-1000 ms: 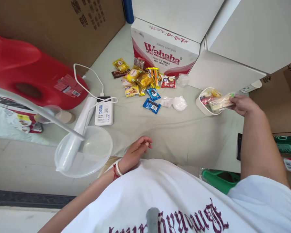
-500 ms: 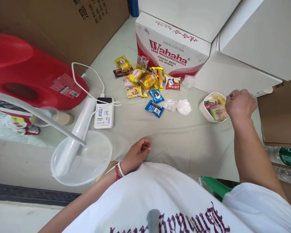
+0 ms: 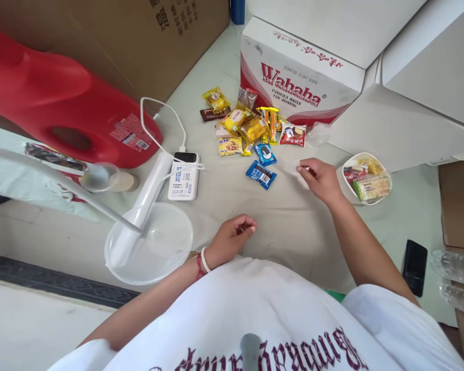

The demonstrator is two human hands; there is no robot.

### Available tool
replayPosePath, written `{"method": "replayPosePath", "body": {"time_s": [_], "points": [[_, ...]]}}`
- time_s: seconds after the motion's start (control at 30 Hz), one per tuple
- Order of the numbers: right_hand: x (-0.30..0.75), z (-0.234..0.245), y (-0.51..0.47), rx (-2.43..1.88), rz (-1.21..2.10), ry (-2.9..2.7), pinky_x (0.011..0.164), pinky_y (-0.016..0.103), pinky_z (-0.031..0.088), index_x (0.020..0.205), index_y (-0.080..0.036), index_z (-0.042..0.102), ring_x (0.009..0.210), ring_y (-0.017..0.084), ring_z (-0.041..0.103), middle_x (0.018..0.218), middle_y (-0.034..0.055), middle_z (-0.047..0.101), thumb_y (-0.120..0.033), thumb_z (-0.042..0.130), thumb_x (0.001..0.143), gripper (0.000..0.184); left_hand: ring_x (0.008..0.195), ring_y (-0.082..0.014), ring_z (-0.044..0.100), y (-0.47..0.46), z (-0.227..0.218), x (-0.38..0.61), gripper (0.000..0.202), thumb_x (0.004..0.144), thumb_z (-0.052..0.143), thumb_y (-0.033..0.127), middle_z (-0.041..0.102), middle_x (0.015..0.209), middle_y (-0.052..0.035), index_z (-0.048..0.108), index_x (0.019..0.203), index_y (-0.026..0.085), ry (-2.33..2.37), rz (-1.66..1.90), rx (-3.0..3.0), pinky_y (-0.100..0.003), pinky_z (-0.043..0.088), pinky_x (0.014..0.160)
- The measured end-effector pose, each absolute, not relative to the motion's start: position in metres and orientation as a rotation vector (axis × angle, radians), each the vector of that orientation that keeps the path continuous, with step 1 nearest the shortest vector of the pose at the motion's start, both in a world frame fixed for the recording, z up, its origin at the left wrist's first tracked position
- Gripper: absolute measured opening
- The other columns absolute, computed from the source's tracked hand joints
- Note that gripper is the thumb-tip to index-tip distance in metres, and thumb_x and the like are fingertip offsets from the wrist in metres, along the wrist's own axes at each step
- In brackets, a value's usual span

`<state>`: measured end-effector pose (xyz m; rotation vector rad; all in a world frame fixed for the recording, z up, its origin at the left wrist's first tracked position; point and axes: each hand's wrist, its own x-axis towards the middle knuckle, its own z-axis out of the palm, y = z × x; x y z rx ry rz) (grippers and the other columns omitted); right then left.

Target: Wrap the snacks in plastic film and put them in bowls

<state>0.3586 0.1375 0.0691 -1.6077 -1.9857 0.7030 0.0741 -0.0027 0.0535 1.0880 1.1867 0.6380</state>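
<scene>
Currently, a translucent packet (image 3: pixel 289 166) is being met by the right hand (image 3: pixel 321 179) between blue wrappers (image 3: pixel 261 174) and the white tub (image 3: pixel 346 187); whether it is being gripped cannot be told. Slipping is being risked by its seemingly slick film; knocking the tub, by the wrist's nearness. The left hand (image 3: pixel 232 238) is being rested loosely open.

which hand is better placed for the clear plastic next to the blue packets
Probably the right hand: it is at the clear plastic, near the blue packets. The left hand is loosely curled by the white shirt, farther from it.
</scene>
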Motion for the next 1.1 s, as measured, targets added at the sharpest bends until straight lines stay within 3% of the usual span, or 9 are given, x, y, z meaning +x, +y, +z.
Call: {"method": "replayPosePath", "body": {"time_s": [0.1,0.2,0.33,0.5,0.63,0.77,0.87,0.93,1.1], "points": [[0.345,0.072,0.1,-1.553,1.071,-1.423,0.051,0.024,0.031,0.088,-0.021,0.07,0.053,0.01,0.039,0.062,-0.0044,0.051,-0.049,0.075,0.082,0.029,0.071,-0.0137,0.054,0.004,0.061,0.088,0.032,0.082,0.07,0.051,0.062,0.077,-0.0001,0.066,0.085,0.019,1.163,0.754,1.0,-0.027,0.045,0.069],[0.321,0.07,0.056,-1.494,1.307,-1.059,0.045,0.023,0.022,0.081,-0.02,0.069,0.047,0.007,0.028,0.055,-0.0077,0.045,-0.047,0.084,0.072,0.033,0.075,-0.0139,0.057,0.01,0.062,0.106,0.029,0.081,0.073,0.047,0.064,0.081,-0.001,0.066,0.085,0.019,1.191,0.85,0.999,-0.027,0.047,0.071],[0.289,0.066,0.016,-1.432,1.435,-0.836,0.043,0.022,0.02,0.079,-0.019,0.068,0.046,0.005,0.029,0.06,-0.0062,0.054,-0.044,0.087,0.069,0.033,0.08,-0.0154,0.063,0.014,0.057,0.124,0.025,0.078,0.077,0.04,0.069,0.091,-0.0036,0.071,0.091,0.019,1.233,0.914,1.16,-0.026,0.049,0.07],[0.284,0.062,0.003,-1.363,1.556,-0.688,0.042,0.02,0.025,0.086,-0.02,0.072,0.048,0.007,0.034,0.059,-0.0064,0.05,-0.048,0.086,0.069,0.036,0.067,-0.0137,0.063,0.009,0.051,0.129,0.023,0.084,0.071,0.039,0.071,0.079,-0.0017,0.076,0.093,0.02,1.229,0.857,1.132,-0.027,0.05,0.066],[0.295,0.061,-0.002,-1.42,1.539,-0.803,0.043,0.021,0.028,0.089,-0.019,0.072,0.049,0.007,0.035,0.07,-0.0017,0.062,-0.05,0.081,0.075,0.035,0.06,-0.0125,0.06,0.008,0.05,0.122,0.026,0.08,0.073,0.043,0.068,0.07,0.0007,0.073,0.086,0.018,1.238,0.835,1.016,-0.026,0.048,0.061],[0.323,0.059,-0.002,-1.653,1.13,-1.125,0.053,0.025,0.04,0.095,-0.02,0.069,0.058,0.011,0.044,0.081,0.0017,0.064,-0.052,0.062,0.091,0.032,0.062,-0.0127,0.058,0.009,0.05,0.111,0.028,0.082,0.069,0.045,0.064,0.065,0.0019,0.072,0.086,0.017,1.256,0.82,0.977,-0.026,0.046,0.065],[0.365,0.053,0.013,-1.941,0.325,-1.376,0.079,0.034,0.05,0.115,-0.019,0.067,0.091,0.021,0.058,0.112,0.0111,0.064,-0.043,0.062,0.09,0.035,0.064,-0.0123,0.055,0.009,0.049,0.103,0.03,0.085,0.065,0.046,0.063,0.066,0.0023,0.07,0.087,0.017,1.237,0.781,0.995,-0.026,0.044,0.066],[0.4,0.046,0.029,-2.126,-0.06,-1.438,0.089,0.04,0.049,0.131,-0.019,0.061,0.114,0.028,0.055,0.134,0.0169,0.055,-0.037,0.065,0.086,0.049,0.064,-0.0117,0.053,0.008,0.048,0.101,0.029,0.085,0.064,0.046,0.062,0.068,0.0027,0.068,0.082,0.018,1.225,0.784,1.015,-0.026,0.043,0.066],[0.478,0.034,0.049,-2.539,-0.113,-1.477,0.081,0.036,0.045,0.118,-0.023,0.07,0.1,0.025,0.058,0.124,0.0117,0.06,-0.028,0.053,0.094,0.03,0.063,-0.0114,0.051,0.007,0.043,0.098,0.029,0.084,0.066,0.047,0.06,0.069,0.0033,0.066,0.082,0.018,1.209,0.757,1.022,-0.025,0.042,0.063]]}}
